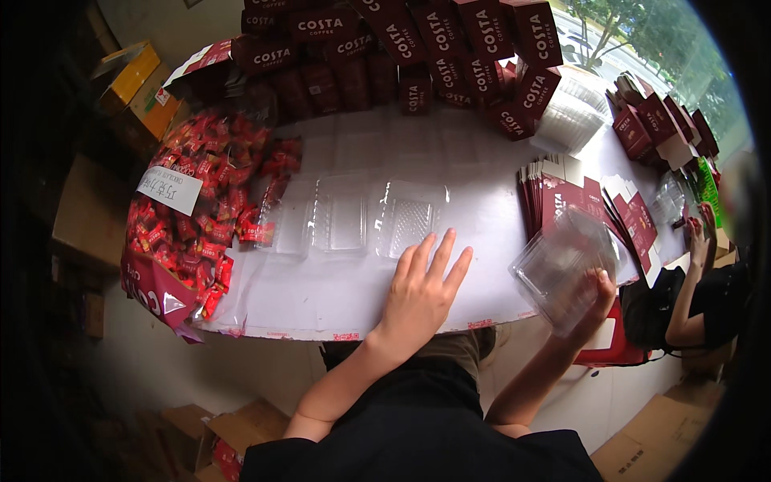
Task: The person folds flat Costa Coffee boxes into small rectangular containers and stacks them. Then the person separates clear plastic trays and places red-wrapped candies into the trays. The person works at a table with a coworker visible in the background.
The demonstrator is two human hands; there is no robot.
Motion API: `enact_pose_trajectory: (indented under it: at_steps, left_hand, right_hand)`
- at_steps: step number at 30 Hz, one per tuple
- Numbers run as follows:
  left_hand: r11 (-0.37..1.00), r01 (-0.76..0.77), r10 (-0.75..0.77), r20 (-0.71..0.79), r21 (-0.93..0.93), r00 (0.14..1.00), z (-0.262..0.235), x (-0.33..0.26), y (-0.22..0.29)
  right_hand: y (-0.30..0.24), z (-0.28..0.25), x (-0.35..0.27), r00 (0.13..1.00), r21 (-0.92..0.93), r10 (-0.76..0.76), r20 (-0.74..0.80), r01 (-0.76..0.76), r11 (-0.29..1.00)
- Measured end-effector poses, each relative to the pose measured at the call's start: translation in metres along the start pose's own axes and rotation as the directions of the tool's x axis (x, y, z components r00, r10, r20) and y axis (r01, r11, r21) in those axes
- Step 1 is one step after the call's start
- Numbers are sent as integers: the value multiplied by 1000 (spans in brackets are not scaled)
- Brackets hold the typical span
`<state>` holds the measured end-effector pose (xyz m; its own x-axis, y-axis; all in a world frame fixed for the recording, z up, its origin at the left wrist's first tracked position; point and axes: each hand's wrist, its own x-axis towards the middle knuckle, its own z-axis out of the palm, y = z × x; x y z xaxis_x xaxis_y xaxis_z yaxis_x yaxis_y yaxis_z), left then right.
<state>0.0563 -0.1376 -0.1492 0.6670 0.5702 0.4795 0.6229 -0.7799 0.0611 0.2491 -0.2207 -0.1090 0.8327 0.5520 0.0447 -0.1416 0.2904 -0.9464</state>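
My left hand (419,296) is spread with its fingers apart at the table's near side, its fingertips close to the lower end of a clear plastic tray (411,215). Nothing is in it. Two more clear trays, a middle one (339,218) and a left one (287,223), lie in a row to the left. On the right, my right hand (593,307) grips clear plastic trays (554,261), seemingly a nested stack, tilted at the table's front edge. How many there are cannot be made out.
A big bag of red-wrapped sweets (213,173) stands at the left, with loose packets (281,157) beside it. Dark red boxes (321,76) are piled along the back. Flat cartons (554,189) and stacked clear trays (572,108) lie right. Another person's hand (700,233) works far right.
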Motion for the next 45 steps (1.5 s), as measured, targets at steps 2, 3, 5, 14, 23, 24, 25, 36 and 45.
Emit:
enact_pose_trajectory:
  at_steps: [2,3,5,14,23,24,25,36,45]
  left_hand:
    - [999,40,-40,-19,-27,999,1,8,-3]
    - [995,79,-79,4,-56,997,0,11,-3]
    - [996,84,-85,-56,-20,995,-2,18,-7]
    - [322,233,-266,148,-918,952,-24,4,23]
    - [-7,280,-237,273,-960,932,-11,-7,24]
    - [-19,274,-231,271,-962,934,-12,-5,23]
    - [-32,269,-226,269,-963,936,-14,-4,23]
    - [-999,-3,26,574,50,818,21,19,29]
    - [-942,288,119,629,-174,768,18,6,48]
  right_hand:
    - [7,-2,0,999,-137,-49,-13,47,989]
    - [9,-3,0,999,-183,-41,4,41,982]
    - [10,0,-4,996,-220,-57,62,69,973]
    - [16,31,-37,874,-22,-97,476,122,992]
    - [-2,23,-36,784,-65,33,619,10,998]
    - [-3,22,-34,778,-61,26,627,15,998]
    - [-4,21,-31,772,-57,20,635,21,998]
    - [-23,-15,-13,995,-1,-47,87,47,999]
    - [-3,-7,-17,973,-63,30,231,-16,998]
